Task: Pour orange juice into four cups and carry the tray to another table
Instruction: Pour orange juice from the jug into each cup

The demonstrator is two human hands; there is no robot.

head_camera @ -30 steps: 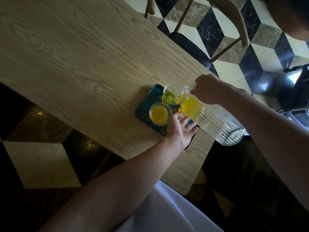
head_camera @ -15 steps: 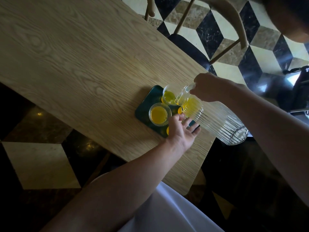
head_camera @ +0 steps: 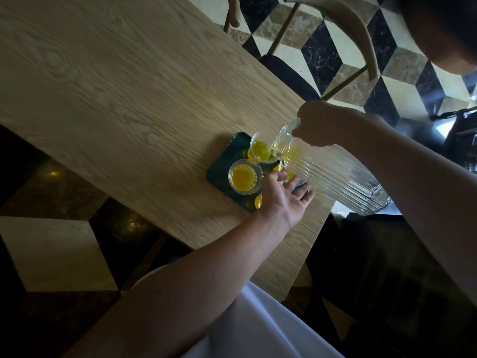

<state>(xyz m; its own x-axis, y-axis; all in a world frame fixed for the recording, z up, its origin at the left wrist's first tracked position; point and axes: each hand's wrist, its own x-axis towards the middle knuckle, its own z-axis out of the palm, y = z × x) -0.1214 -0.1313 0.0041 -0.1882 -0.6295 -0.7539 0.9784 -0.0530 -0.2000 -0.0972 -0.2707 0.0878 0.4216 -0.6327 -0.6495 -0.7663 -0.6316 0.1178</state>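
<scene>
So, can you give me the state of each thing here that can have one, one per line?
Pitcher: tilted steeply, spout over the far cup, almost empty.
Far cup: upright on the tray, partly filled with juice.
Near cup: upright on the tray, nearly full.
Tray: flat on the table.
Right hand: grips the pitcher near its top.
Left hand: fingers spread on the tray's near end.

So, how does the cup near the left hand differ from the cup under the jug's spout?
The near cup looks nearly full of juice, while the far cup holds only a shallow layer. The jug, gripped by the right hand, tips over the far cup; nothing is above the near cup. The left hand is beside the near cup, not the far one. Both are clear cups standing upright on the green tray.
</scene>
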